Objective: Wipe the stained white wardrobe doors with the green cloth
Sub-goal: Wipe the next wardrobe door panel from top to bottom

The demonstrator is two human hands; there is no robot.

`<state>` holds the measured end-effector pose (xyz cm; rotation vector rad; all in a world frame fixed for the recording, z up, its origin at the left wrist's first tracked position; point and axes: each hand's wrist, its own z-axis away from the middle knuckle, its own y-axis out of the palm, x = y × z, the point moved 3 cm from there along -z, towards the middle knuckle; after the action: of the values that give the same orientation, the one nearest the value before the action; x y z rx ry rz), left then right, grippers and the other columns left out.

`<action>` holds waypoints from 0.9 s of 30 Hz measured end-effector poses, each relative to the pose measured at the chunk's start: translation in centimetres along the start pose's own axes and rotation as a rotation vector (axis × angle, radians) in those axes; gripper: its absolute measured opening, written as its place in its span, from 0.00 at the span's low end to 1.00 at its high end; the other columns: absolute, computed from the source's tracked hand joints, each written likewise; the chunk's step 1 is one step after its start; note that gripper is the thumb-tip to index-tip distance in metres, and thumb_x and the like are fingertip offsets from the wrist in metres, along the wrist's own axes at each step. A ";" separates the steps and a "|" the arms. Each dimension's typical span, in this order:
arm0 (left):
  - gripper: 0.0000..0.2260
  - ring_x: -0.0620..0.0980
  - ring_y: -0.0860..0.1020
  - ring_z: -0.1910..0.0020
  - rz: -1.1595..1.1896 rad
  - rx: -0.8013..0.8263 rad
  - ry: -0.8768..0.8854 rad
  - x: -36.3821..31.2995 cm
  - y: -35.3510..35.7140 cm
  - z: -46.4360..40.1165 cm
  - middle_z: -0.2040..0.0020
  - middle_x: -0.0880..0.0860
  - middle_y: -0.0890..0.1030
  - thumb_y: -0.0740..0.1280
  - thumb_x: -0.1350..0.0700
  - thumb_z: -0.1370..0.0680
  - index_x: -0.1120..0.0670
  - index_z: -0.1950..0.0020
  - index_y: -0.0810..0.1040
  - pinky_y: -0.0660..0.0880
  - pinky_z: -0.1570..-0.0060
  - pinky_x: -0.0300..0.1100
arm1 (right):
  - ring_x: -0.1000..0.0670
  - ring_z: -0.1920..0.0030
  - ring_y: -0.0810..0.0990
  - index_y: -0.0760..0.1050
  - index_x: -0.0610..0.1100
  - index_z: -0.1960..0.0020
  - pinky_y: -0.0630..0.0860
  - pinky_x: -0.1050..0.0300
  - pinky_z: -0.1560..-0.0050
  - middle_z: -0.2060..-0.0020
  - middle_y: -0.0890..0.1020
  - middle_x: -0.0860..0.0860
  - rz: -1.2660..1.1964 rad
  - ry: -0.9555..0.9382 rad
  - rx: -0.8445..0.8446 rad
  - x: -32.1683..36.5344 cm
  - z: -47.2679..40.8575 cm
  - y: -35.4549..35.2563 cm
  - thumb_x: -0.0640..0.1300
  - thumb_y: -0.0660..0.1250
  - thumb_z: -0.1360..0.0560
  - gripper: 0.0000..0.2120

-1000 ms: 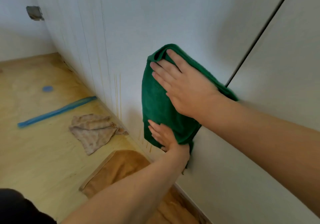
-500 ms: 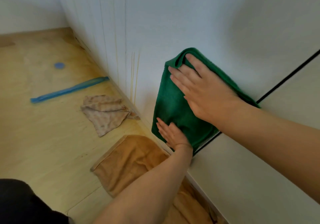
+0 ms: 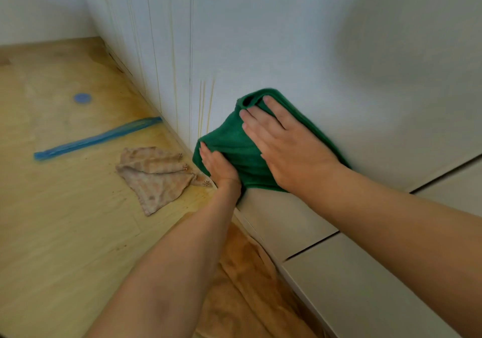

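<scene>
Green, nubby terry cloth [image 3: 234, 139] lies bunched flat against the smooth white wardrobe door [image 3: 300, 50], low down near the floor [image 3: 65, 220]. Right hand [image 3: 289, 149] presses it with straight, spread fingers, grip released. Left hand [image 3: 219, 166] lies flat on the cloth's lower edge, fingers straight too. Thin yellowish drip streaks [image 3: 206, 108] run down the door just left of the cloth. On the pale wooden floor lie a crumpled beige checked rag [image 3: 156, 176], a soft tan towel [image 3: 247, 285], a long blue strip [image 3: 96, 138] and a small blue disc [image 3: 82, 98].
</scene>
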<state>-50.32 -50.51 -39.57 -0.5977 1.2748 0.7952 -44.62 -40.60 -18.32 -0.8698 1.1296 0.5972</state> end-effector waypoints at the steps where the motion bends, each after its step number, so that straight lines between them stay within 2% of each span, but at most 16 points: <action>1: 0.51 0.54 0.57 0.20 0.018 -0.004 0.004 -0.4 0.1 -1.4 0.19 0.56 0.57 0.35 0.28 0.33 0.58 0.18 0.55 0.58 0.22 0.53 | 0.37 0.21 0.42 0.38 0.33 0.22 0.31 0.35 0.31 0.21 0.42 0.37 0.004 0.010 -0.001 -0.1 -0.2 0.0 0.53 0.41 0.17 0.32; 3: 0.47 0.51 0.58 0.20 0.068 -0.022 -0.054 0.5 -0.1 -2.3 0.19 0.50 0.59 0.40 0.25 0.31 0.51 0.18 0.55 0.57 0.21 0.52 | 0.37 0.21 0.43 0.39 0.33 0.22 0.31 0.34 0.31 0.21 0.43 0.37 0.004 0.028 -0.008 -0.2 -0.2 -0.1 0.53 0.41 0.17 0.33; 5: 0.39 0.49 0.60 0.21 0.182 -0.021 -0.156 2.3 0.1 1.0 0.20 0.47 0.62 0.47 0.31 0.29 0.44 0.19 0.58 0.58 0.22 0.54 | 0.37 0.21 0.43 0.39 0.33 0.22 0.31 0.34 0.30 0.21 0.43 0.37 -0.003 0.030 -0.001 -0.2 -0.3 -0.1 0.53 0.42 0.17 0.32; 6: 0.36 0.50 0.59 0.21 0.170 -0.010 -0.197 3.1 0.3 3.6 0.20 0.47 0.61 0.49 0.35 0.26 0.43 0.19 0.57 0.57 0.22 0.54 | 0.37 0.21 0.44 0.39 0.33 0.22 0.31 0.34 0.30 0.21 0.43 0.37 -0.012 0.025 -0.002 -0.2 -0.2 -0.2 0.52 0.42 0.17 0.32; 9: 0.25 0.55 0.51 0.18 0.083 0.079 -0.333 4.6 0.8 12.1 0.17 0.55 0.52 0.50 0.53 0.15 0.56 0.18 0.53 0.49 0.20 0.51 | 0.38 0.21 0.46 0.39 0.34 0.21 0.31 0.36 0.29 0.21 0.43 0.39 -0.037 -0.035 0.010 0.2 -0.1 0.1 0.51 0.43 0.17 0.32; 11: 0.27 0.56 0.49 0.19 0.170 0.101 -0.487 5.8 2.1 15.7 0.18 0.58 0.50 0.50 0.52 0.17 0.61 0.19 0.53 0.45 0.20 0.51 | 0.38 0.22 0.47 0.39 0.35 0.21 0.31 0.36 0.29 0.21 0.44 0.40 -0.040 -0.085 0.021 0.6 0.0 0.2 0.52 0.43 0.17 0.32; 12: 0.27 0.57 0.49 0.19 0.231 0.049 -0.547 5.4 2.4 15.7 0.18 0.59 0.50 0.54 0.53 0.17 0.61 0.19 0.55 0.45 0.20 0.50 | 0.38 0.21 0.47 0.39 0.35 0.21 0.31 0.37 0.28 0.21 0.44 0.40 -0.038 -0.099 0.024 0.7 0.0 0.3 0.53 0.42 0.16 0.31; 13: 0.26 0.57 0.49 0.19 0.188 0.017 -0.519 6.0 2.2 14.8 0.18 0.59 0.50 0.57 0.55 0.17 0.60 0.19 0.56 0.45 0.21 0.48 | 0.38 0.21 0.46 0.39 0.35 0.21 0.32 0.37 0.28 0.21 0.44 0.40 -0.043 -0.107 0.021 0.7 0.0 0.3 0.54 0.42 0.16 0.31; 14: 0.25 0.56 0.50 0.19 0.243 0.014 -0.538 6.4 1.8 13.2 0.18 0.58 0.51 0.56 0.57 0.16 0.59 0.19 0.56 0.46 0.22 0.47 | 0.38 0.21 0.45 0.39 0.35 0.21 0.32 0.36 0.28 0.21 0.43 0.39 -0.035 -0.108 0.019 0.6 0.0 0.3 0.54 0.41 0.16 0.32; 16: 0.24 0.56 0.57 0.20 0.267 -0.014 -0.476 5.4 0.9 7.4 0.19 0.56 0.58 0.49 0.56 0.15 0.58 0.18 0.56 0.52 0.22 0.48 | 0.38 0.21 0.43 0.38 0.35 0.21 0.30 0.35 0.30 0.21 0.41 0.38 -0.005 -0.097 0.019 0.6 -0.3 0.4 0.54 0.42 0.16 0.32; 17: 0.25 0.58 0.62 0.22 0.254 -0.026 -0.441 4.0 0.5 3.9 0.21 0.56 0.63 0.47 0.52 0.16 0.57 0.19 0.59 0.57 0.23 0.52 | 0.37 0.21 0.42 0.37 0.34 0.21 0.29 0.35 0.31 0.21 0.40 0.37 0.007 -0.093 0.023 0.6 -0.6 0.3 0.53 0.43 0.16 0.32; 19: 0.33 0.58 0.69 0.27 0.230 0.011 -0.362 3.0 0.7 -3.0 0.25 0.55 0.70 0.45 0.37 0.21 0.54 0.22 0.64 0.67 0.28 0.57 | 0.37 0.21 0.41 0.37 0.33 0.22 0.28 0.36 0.33 0.22 0.40 0.37 -0.031 -0.044 0.034 0.4 -1.6 -0.3 0.52 0.43 0.16 0.32; 21: 0.42 0.54 0.70 0.28 0.218 0.043 -0.338 4.5 2.0 -7.4 0.25 0.51 0.70 0.43 0.26 0.28 0.47 0.22 0.64 0.68 0.28 0.57 | 0.37 0.21 0.41 0.37 0.33 0.22 0.29 0.36 0.32 0.22 0.41 0.37 -0.047 0.002 0.008 0.0 -2.8 -0.5 0.51 0.44 0.17 0.33; 23: 0.41 0.50 0.70 0.27 0.273 0.012 -0.397 8.3 2.7 -7.4 0.25 0.45 0.71 0.49 0.21 0.32 0.38 0.24 0.66 0.66 0.27 0.58 | 0.37 0.22 0.41 0.37 0.32 0.22 0.29 0.36 0.31 0.22 0.41 0.36 -0.060 0.012 -0.009 -0.7 -3.8 -0.9 0.51 0.44 0.17 0.33; 25: 0.39 0.48 0.66 0.25 0.307 0.028 -0.500 9.7 1.8 -3.0 0.24 0.42 0.67 0.54 0.21 0.31 0.34 0.23 0.63 0.63 0.25 0.56 | 0.36 0.22 0.41 0.36 0.31 0.22 0.28 0.35 0.32 0.22 0.40 0.36 -0.053 0.004 -0.011 -0.8 -4.4 -0.8 0.50 0.44 0.18 0.33; 27: 0.29 0.49 0.58 0.21 0.282 0.068 -0.512 6.5 0.4 3.6 0.20 0.44 0.59 0.55 0.36 0.20 0.40 0.19 0.55 0.55 0.22 0.54 | 0.36 0.22 0.40 0.34 0.31 0.23 0.26 0.34 0.34 0.23 0.38 0.35 -0.068 -0.022 0.012 -0.9 -4.9 -0.8 0.50 0.43 0.18 0.34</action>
<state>-47.85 -46.22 -45.20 -0.1391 0.9140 1.0537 -46.86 -45.14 -18.13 -0.8854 1.0789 0.5421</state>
